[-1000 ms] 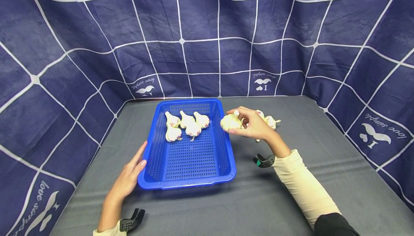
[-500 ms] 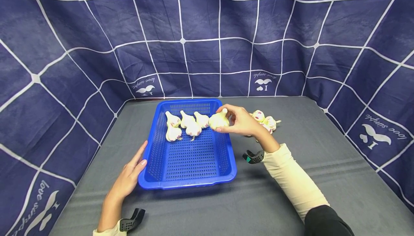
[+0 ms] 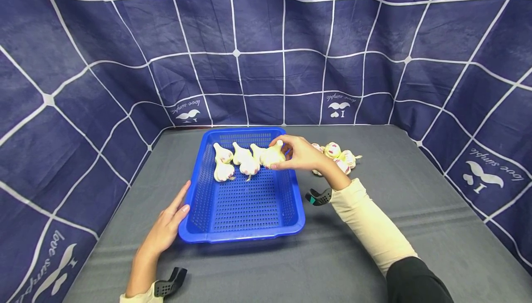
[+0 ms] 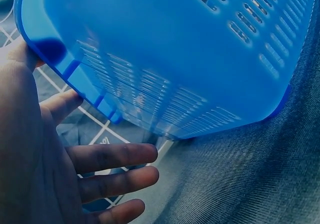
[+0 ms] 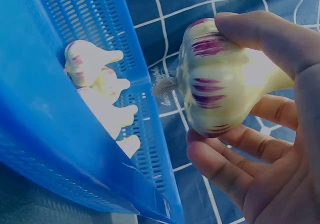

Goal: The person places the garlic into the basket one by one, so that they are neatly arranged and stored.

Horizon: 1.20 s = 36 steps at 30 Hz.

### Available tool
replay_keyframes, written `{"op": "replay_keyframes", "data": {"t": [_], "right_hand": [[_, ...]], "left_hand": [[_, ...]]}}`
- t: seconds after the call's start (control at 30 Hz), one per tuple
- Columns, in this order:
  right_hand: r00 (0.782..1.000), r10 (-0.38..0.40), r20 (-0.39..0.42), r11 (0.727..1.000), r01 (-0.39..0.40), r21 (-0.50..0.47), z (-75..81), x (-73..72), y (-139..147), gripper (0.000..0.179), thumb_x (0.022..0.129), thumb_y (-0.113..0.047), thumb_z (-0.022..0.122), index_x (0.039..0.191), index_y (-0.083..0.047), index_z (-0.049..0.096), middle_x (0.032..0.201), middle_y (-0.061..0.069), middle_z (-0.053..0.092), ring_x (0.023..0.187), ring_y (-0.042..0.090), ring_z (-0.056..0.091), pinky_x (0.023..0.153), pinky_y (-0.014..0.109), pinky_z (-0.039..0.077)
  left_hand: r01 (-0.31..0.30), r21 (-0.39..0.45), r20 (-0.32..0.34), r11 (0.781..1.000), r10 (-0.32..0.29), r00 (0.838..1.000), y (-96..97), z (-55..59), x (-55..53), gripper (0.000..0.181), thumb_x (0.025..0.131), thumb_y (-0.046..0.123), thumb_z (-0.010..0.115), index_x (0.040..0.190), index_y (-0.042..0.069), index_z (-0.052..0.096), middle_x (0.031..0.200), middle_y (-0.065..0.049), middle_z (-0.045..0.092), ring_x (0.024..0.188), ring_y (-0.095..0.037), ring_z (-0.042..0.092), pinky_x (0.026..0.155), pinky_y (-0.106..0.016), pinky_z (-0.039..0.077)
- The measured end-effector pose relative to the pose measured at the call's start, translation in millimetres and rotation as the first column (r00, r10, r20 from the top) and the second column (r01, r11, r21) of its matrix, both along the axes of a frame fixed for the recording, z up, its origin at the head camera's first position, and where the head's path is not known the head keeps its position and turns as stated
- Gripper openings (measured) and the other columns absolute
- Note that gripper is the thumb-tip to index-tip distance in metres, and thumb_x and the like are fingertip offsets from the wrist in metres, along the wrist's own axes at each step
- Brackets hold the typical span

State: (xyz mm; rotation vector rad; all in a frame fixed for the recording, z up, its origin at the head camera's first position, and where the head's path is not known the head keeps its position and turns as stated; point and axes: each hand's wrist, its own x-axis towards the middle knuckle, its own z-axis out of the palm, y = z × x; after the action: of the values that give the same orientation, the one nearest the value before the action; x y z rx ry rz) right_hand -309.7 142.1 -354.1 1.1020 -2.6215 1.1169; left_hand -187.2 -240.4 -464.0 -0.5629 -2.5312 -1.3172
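Note:
My right hand [image 3: 305,154] pinches a white garlic bulb [image 3: 272,157] between thumb and fingers, above the right side of a blue plastic basket [image 3: 245,237]. In the right wrist view the held bulb [image 5: 220,79] shows purple streaks and a dry root tuft. Several more garlic bulbs [image 3: 224,172] lie inside the basket toward its far end. At the basket's near left, my left hand [image 3: 163,230] touches the rim. The left wrist view has its thumb and index finger at the rim [image 4: 75,76], while the other fingers extend loosely below.
On the grey cloth [image 3: 374,192], right of the basket, sits a small cluster of garlic bulbs [image 3: 341,165], partly hidden by my right hand and wrist. A navy curtain [image 3: 257,76] with white grid lines surrounds the surface at the back and sides.
My right hand has carried the garlic bulb leftward, from beyond the basket's right rim to over its inside. More of the cluster at right is uncovered. The left hand has stayed put.

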Motion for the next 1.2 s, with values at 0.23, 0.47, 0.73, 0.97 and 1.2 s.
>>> {"op": "replay_keyframes", "data": {"t": [0.23,0.47,0.73,0.97,1.2], "right_hand": [[0.999,0.030,0.028,0.998,-0.032,0.045,1.5,-8.4,-11.4,0.050,0.073,-0.027,0.088,0.114,-0.008,0.068,0.096,0.003,0.064,0.079,0.014,0.066,0.073,0.035,0.058],[0.998,0.054,0.025,0.992,-0.057,0.113,13.2,-15.2,-28.2,0.048,0.074,-0.031,0.086,0.113,-0.009,0.069,0.095,0.001,0.068,0.077,0.016,0.067,0.073,0.035,0.055],[0.996,-0.056,0.068,0.965,0.037,0.260,15.3,-28.5,-45.4,0.038,0.074,-0.035,0.085,0.101,-0.012,0.069,0.075,-0.005,0.061,0.069,0.014,0.054,0.062,0.025,0.041],[0.987,-0.095,0.131,0.934,0.043,0.354,8.2,-38.5,-58.5,0.032,0.074,-0.033,0.084,0.081,-0.014,0.058,0.060,-0.009,0.047,0.055,0.006,0.038,0.053,0.022,0.031],[0.980,-0.097,0.171,0.818,-0.019,0.574,1.8,-39.5,-64.4,0.034,0.069,-0.026,0.087,0.089,-0.011,0.064,0.077,-0.002,0.061,0.070,0.013,0.052,0.062,0.027,0.043]], "left_hand": [[0.005,0.006,-0.002,1.000,-0.005,1.000,-0.3,0.2,0.0,0.055,0.104,0.013,0.045,0.157,0.014,0.029,0.154,-0.023,0.034,0.129,0.003,0.032,0.101,-0.003,0.023],[-0.003,0.001,0.009,1.000,0.003,1.000,-1.4,0.5,0.8,0.056,0.103,0.013,0.045,0.157,0.015,0.030,0.152,-0.023,0.037,0.132,-0.017,0.041,0.099,-0.003,0.024],[-0.014,-0.012,0.023,1.000,0.015,1.000,-1.3,2.0,2.2,0.056,0.104,0.015,0.045,0.157,0.017,0.029,0.151,-0.023,0.039,0.127,-0.045,0.044,0.098,-0.003,0.023],[-0.003,-0.006,0.029,1.000,0.004,1.000,-1.4,3.0,2.9,0.056,0.104,0.014,0.045,0.157,0.017,0.029,0.152,-0.022,0.038,0.130,-0.029,0.043,0.099,-0.003,0.024],[-0.008,-0.011,0.046,1.000,0.008,0.999,-1.2,3.1,3.3,0.056,0.104,0.016,0.045,0.158,0.018,0.028,0.153,-0.020,0.038,0.131,-0.029,0.042,0.099,-0.003,0.023]]}}
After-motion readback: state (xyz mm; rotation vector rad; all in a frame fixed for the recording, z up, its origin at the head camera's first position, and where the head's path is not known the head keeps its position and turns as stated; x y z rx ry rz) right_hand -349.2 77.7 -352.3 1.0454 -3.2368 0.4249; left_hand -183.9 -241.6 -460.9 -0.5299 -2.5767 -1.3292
